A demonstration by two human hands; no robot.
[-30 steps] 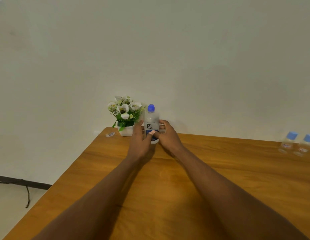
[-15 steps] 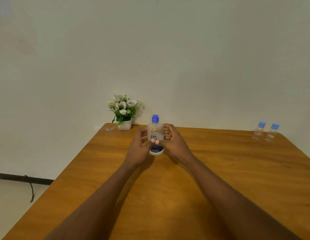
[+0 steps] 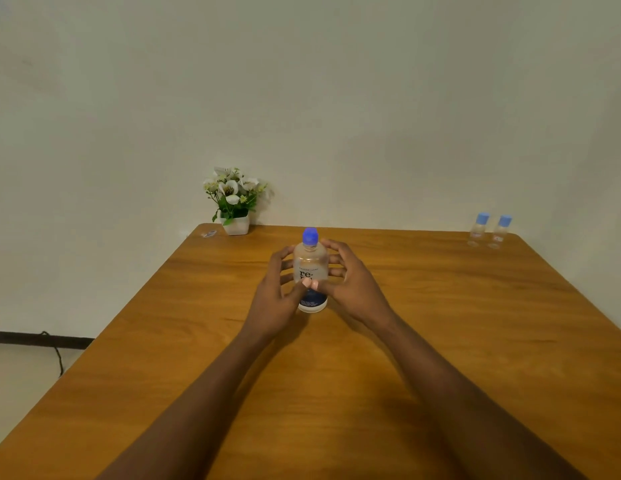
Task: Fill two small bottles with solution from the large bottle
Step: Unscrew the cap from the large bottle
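The wooden table (image 3: pixel 440 341) runs away to the wall. Out past its middle, nearer the far edge, the large bottle (image 3: pixel 311 265) stands upright, blue-capped. It is clasped from both sides: the left hand (image 3: pixel 272 299) and right hand (image 3: pixel 350 289) curl round its clear body, and their thumbs meet on the front label. Whether its base rests on the wood I cannot tell. Potted flowers (image 3: pixel 234 202) sit near the far left corner. At the far right corner stand the two small bottles (image 3: pixel 479 230), side by side, caps on.
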